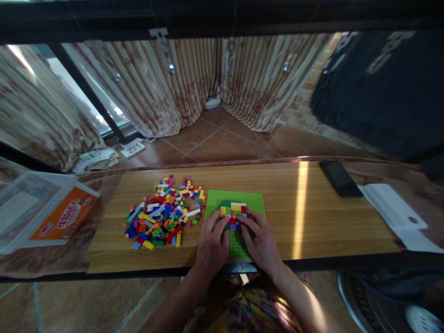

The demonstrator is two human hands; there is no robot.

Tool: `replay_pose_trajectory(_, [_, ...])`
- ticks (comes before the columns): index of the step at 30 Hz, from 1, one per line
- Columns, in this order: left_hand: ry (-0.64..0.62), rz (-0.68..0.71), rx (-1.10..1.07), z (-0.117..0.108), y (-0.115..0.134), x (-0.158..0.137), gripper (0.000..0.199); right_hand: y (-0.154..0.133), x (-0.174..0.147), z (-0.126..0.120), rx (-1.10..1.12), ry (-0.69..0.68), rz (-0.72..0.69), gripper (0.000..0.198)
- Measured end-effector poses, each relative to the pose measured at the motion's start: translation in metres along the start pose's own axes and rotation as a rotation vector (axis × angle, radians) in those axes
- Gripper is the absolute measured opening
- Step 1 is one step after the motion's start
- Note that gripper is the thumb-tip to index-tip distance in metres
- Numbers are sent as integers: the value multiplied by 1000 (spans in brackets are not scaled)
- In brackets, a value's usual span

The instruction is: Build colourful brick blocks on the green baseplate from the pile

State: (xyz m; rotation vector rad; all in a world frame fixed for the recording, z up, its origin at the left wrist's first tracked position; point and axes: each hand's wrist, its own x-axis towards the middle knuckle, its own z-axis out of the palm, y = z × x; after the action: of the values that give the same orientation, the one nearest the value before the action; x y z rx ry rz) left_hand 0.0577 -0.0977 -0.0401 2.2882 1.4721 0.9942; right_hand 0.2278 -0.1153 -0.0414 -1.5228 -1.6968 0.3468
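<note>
Wood tabletop (280,185), loose bricks (167,212) L, phone (341,178) R, L hand (212,241) & R hand (261,238) half-curled, touching brick build (234,209), grip unclear

Loose bricks (168,212) lie left of the baseplate (254,199), phone (340,178) right, all on the table (277,203)

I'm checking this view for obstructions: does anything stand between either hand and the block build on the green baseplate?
Nothing visible does. The left hand and right hand have fingers at opposite sides of the block build on the green baseplate. The loose bricks lie off to the left, out of the way.
</note>
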Motion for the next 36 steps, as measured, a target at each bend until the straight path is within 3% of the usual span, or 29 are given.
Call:
replay_pose_trajectory(10, [44, -27, -73, -1, 1, 2, 23, -1, 1, -2, 25, -1, 73, 26])
replay_pose_trajectory(17, [29, -23, -62, -3, 2, 2, 25, -3, 1, -4, 52, 10, 81, 17])
replay_pose_trajectory(36, [63, 6, -26, 5, 0, -4, 26, 3, -1, -3, 27, 6, 55, 17])
